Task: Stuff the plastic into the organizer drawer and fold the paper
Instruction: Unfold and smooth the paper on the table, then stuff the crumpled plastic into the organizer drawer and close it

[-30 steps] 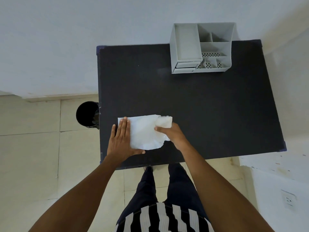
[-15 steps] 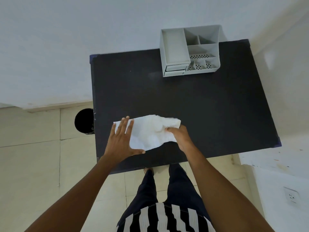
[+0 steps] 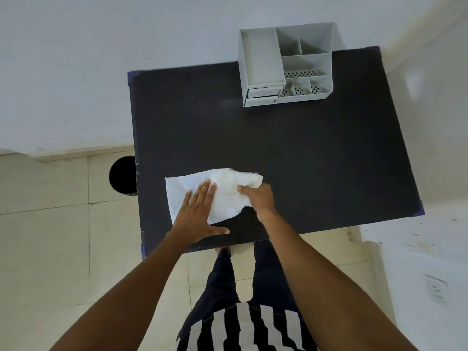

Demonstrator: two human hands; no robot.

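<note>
A white sheet of paper (image 3: 182, 191) lies flat on the black table (image 3: 304, 160), near its front left edge. My left hand (image 3: 198, 214) presses down on it, palm flat and fingers spread. At the sheet's right end sits a crumpled, whitish bunch of plastic (image 3: 243, 179), hard to tell apart from the paper under it. My right hand (image 3: 258, 198) pinches that bunch from the right. The grey desk organizer (image 3: 263, 59) stands at the table's far edge, its small drawer (image 3: 263, 93) at the front left and looking shut.
A round black bin (image 3: 122, 174) stands on the tiled floor against the table's left side. White walls close in behind and to the right, where a wall socket (image 3: 435, 288) sits low down. My legs are at the table's front edge.
My left hand has slid further onto the sheet, toward its middle. My right hand has gathered the right end into a more crumpled bunch. The view has shifted slightly.
</note>
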